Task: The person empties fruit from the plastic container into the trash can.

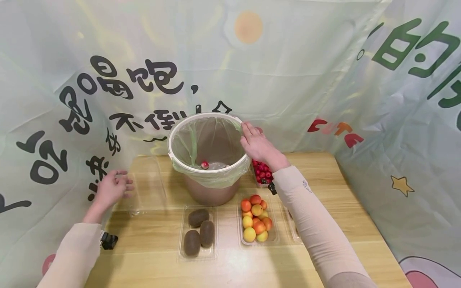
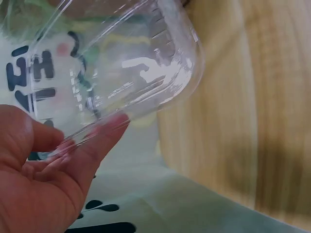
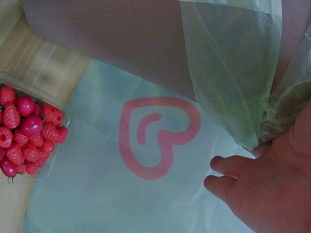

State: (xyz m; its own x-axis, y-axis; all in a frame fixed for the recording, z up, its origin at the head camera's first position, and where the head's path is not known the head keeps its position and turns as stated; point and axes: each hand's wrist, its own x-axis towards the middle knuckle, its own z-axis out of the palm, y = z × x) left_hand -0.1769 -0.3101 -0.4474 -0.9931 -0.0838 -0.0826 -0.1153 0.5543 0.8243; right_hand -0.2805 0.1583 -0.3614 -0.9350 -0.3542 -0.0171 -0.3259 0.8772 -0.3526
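A round bin [image 1: 212,192] lined with a thin green bag stands at the back middle, a small red-and-white fruit [image 1: 205,165] inside it. At the bin's right rim rests my right hand [image 1: 261,146]. Its fingers [image 3: 233,167] stretch out beside the gathered bag [image 3: 233,73] in the right wrist view. On the left, my left hand [image 1: 111,190] pinches the edge of a clear plastic box [image 2: 136,68] between thumb and fingers. The box is tipped up, and no fruit shows in it.
In front of the bin lie a clear box of brown kiwifruit [image 1: 199,234] and a box of orange-yellow fruit [image 1: 257,222]. A box of red berries [image 3: 29,131] sits right of the bin. Another clear box [image 1: 295,230] is partly hidden under my right arm. Printed cloth [image 1: 281,92] encloses the wooden table [image 1: 151,256].
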